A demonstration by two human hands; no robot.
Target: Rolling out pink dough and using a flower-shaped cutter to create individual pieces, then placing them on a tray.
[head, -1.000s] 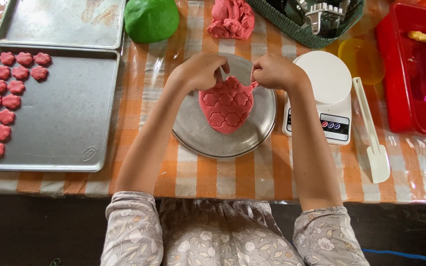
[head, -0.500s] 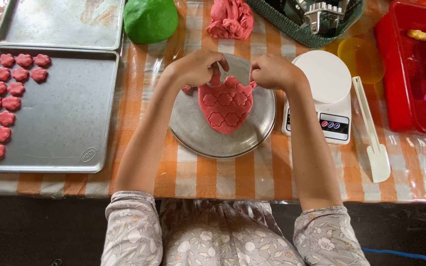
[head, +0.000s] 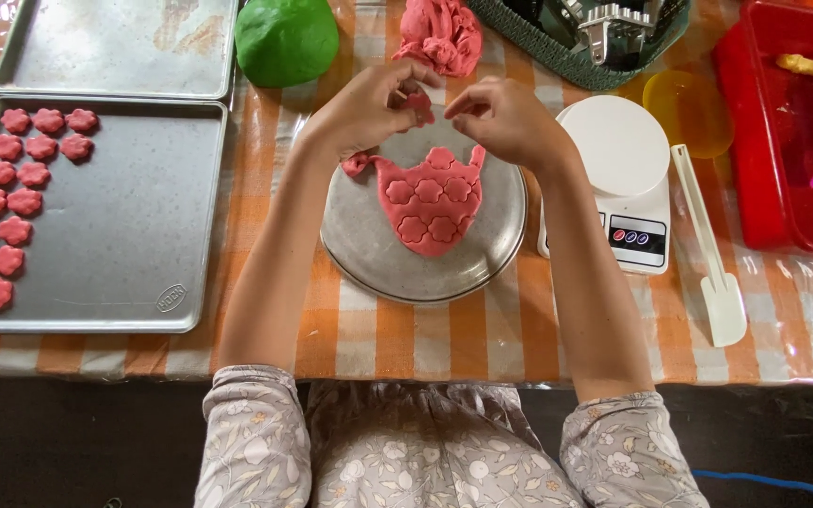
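- Both hands have lifted off the pink dough sheet [head: 430, 202] since half a second ago and now hover over its far edge; the sheet itself has slid slightly on the round metal plate [head: 369, 254].
- Left hand [head: 374, 108]: fingers curled, thumb and forefinger pinched on a small scrap of pink dough [head: 419, 102] pulled up clear of the sheet.
- Right hand [head: 501, 118]: fingers loosely bent, tips close to the scrap; I cannot tell whether they hold anything.
- Dough sheet: lies flat on the plate just below both hands, stamped with flower outlines, the cut shapes not yet lifted out. A thin strip of trim trails off its edge under the left wrist.
- Step in hand, as I judge it: stripping the waste dough from around the stamped flowers. Next move calls for a light pinch at the sheet's edge and a slow peel, so the flower shapes stay whole.
- Beyond the hands: a lump of pink dough [head: 440, 36] and a ball of green dough [head: 286, 39]; past the right hand, a green basket [head: 557, 47] holding metal cutters.
- Right of the right hand: a white kitchen scale [head: 618, 155], a white spatula [head: 708, 254], a yellow lid [head: 689, 113], a red tub [head: 773, 160].
- Left of the left hand: a baking tray [head: 115, 235] with rows of cut pink flowers [head: 11, 202] along its far-left side; a second tray [head: 115, 47] beyond it.
- All rests on an orange checked tablecloth [head: 444, 339].
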